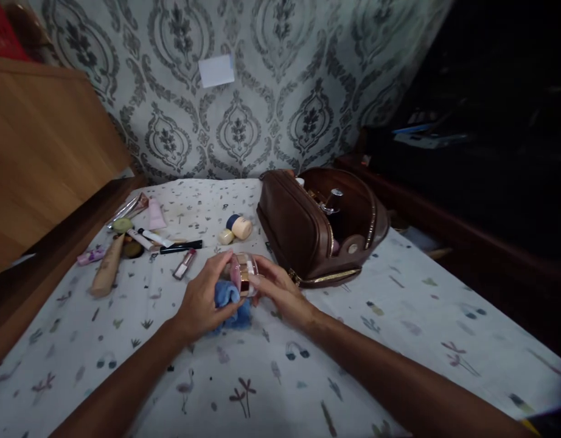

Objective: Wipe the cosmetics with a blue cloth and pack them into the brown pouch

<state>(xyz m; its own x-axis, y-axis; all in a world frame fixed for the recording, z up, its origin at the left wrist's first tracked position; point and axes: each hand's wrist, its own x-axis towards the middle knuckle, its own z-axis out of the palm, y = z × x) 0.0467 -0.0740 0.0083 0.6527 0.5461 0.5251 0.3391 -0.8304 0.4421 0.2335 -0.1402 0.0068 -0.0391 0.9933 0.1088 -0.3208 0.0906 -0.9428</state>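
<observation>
A small round cosmetic jar (244, 275), clear with a pink end and a gold band, is tilted on its side between my two hands. My right hand (280, 289) is closed around its clear end. My left hand (205, 295) grips a blue cloth (226, 293), with its fingers against the pink end of the jar. Part of the cloth hangs below the jar. Just right of my hands stands a brown cosmetic bag (294, 228), unzipped, with a silver-capped bottle (334, 199) showing inside.
Two small jars (239, 226) lie beyond my hands. To the left are a lip gloss tube (185, 264), a black pencil-like tube (181, 246), a beige tube (108, 266), a pink tube (156, 214) and several other cosmetics. A wooden cabinet (47, 146) borders the patterned cloth's left side.
</observation>
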